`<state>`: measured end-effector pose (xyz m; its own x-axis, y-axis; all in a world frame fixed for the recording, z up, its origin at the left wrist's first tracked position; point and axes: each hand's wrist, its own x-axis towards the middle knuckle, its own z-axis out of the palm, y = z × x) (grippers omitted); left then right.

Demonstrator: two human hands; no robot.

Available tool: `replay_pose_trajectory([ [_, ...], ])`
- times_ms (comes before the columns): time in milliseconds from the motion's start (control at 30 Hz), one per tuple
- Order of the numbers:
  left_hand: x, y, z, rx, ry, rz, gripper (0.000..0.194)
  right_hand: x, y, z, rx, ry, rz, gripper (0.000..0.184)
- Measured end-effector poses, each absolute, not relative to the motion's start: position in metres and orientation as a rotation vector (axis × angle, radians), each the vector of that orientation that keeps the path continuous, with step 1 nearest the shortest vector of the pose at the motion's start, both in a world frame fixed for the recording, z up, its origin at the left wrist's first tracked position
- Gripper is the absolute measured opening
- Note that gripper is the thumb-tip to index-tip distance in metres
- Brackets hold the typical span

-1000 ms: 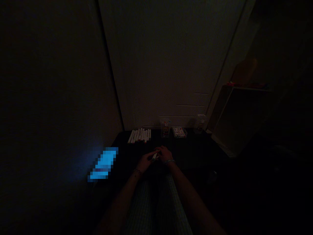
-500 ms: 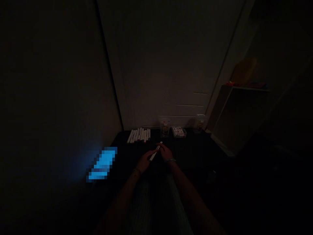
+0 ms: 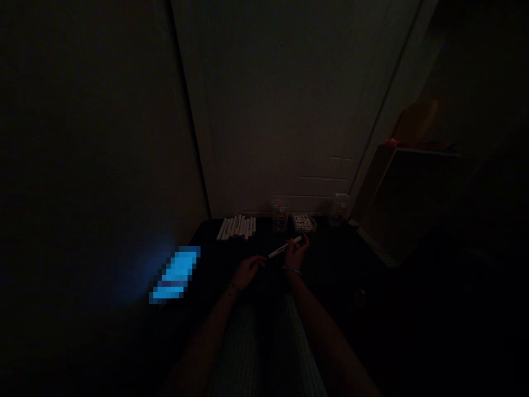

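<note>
A white marker (image 3: 280,251) slants above the dark tabletop, its upper right end in the fingers of my right hand (image 3: 296,253). My left hand (image 3: 248,270) is just left of the marker's lower end, apart from it, with fingers stretched out and nothing in them. Behind my left hand lies a row of several white markers (image 3: 236,227), some with coloured ends. Beyond my right hand a clear plastic container (image 3: 280,216) stands upright. Beside it sits a low case (image 3: 303,223) with a patterned top. The room is very dark, so fine details are lost.
Another clear container (image 3: 339,210) stands at the table's back right corner. At the left edge glows a blue, pixelated bright rectangle (image 3: 176,274). A wall (image 3: 281,110) rises behind the dark table (image 3: 330,253). To the right is a shelf unit (image 3: 425,151) with things on top.
The marker has moved right with my right hand and now lies at a flatter slant. My left hand has let go of it and stayed nearly in place.
</note>
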<state>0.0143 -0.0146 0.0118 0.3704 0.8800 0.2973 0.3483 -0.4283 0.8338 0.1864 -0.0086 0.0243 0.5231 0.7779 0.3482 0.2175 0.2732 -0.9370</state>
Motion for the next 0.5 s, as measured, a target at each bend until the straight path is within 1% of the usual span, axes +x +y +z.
replay_pose_trajectory([
  [100,0.013,-0.014,0.011,1.975,1.08,0.993,0.03,0.187,-0.009,0.026,-1.269,-0.95,0.477,0.061],
  [233,0.012,-0.012,0.009,1.994,1.089,0.99,0.027,0.185,-0.012,0.029,-1.348,-1.027,0.419,0.05],
  [300,0.012,-0.011,0.007,1.995,1.087,0.996,0.028,0.18,-0.016,0.033,-1.419,-1.201,0.349,0.043],
  [400,0.013,-0.01,0.006,1.952,1.146,1.112,0.031,0.171,-0.025,0.039,-1.43,-1.662,0.241,0.034],
  [500,0.014,-0.009,0.006,1.945,1.214,1.276,0.04,0.163,-0.03,0.043,-1.357,-2.049,0.146,0.035],
])
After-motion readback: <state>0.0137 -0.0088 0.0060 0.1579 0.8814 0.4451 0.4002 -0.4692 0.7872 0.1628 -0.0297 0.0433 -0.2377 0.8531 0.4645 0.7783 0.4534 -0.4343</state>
